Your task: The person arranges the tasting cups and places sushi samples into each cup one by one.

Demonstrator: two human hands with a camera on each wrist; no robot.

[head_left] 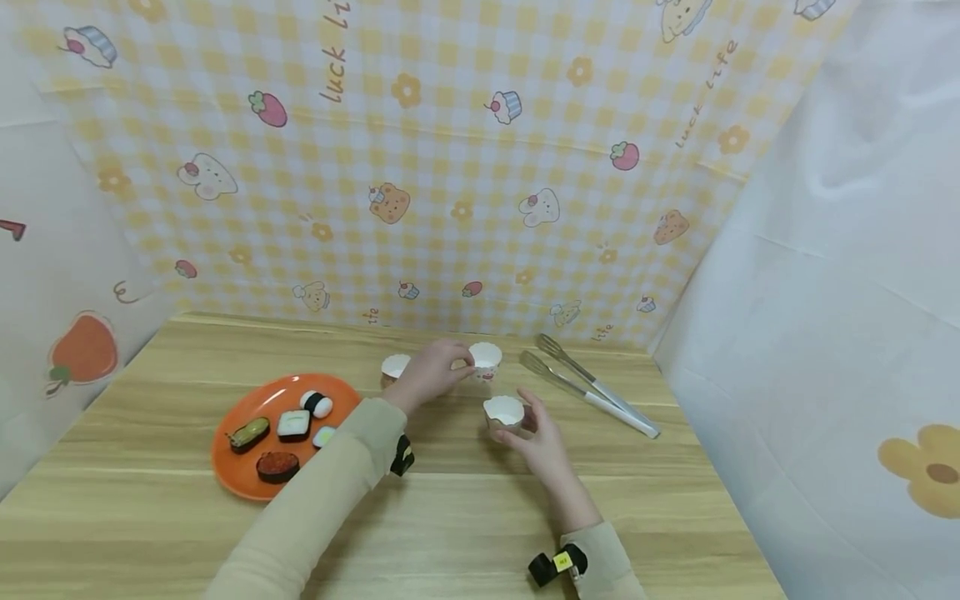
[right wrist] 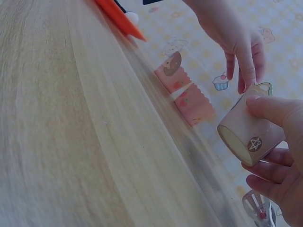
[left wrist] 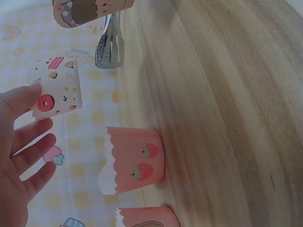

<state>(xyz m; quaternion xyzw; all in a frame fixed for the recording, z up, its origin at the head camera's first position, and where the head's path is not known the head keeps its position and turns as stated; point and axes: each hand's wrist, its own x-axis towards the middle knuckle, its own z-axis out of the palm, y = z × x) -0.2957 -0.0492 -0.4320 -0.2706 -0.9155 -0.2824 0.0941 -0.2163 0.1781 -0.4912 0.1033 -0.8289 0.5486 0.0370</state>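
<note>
My left hand (head_left: 438, 372) pinches a white paper baking cup (left wrist: 59, 90) printed with a doughnut and flowers, lifted off the table in the left wrist view. My right hand (head_left: 542, 442) grips a beige paper baking cup (right wrist: 251, 125) with a star print, thumb on one side and fingers on the other; it is tilted and off the tabletop. Two pink paper cups stand on the table by the back cloth: one with strawberries (left wrist: 137, 161), the other (left wrist: 147, 217) cut off by the frame edge. In the head view my left hand partly covers them.
An orange plate (head_left: 232, 479) with several sushi pieces lies at the left, partly behind my left sleeve. Metal tongs (head_left: 600, 392) rest at the back right. A yellow checked cloth (head_left: 450, 150) hangs behind the wooden table (head_left: 450, 533).
</note>
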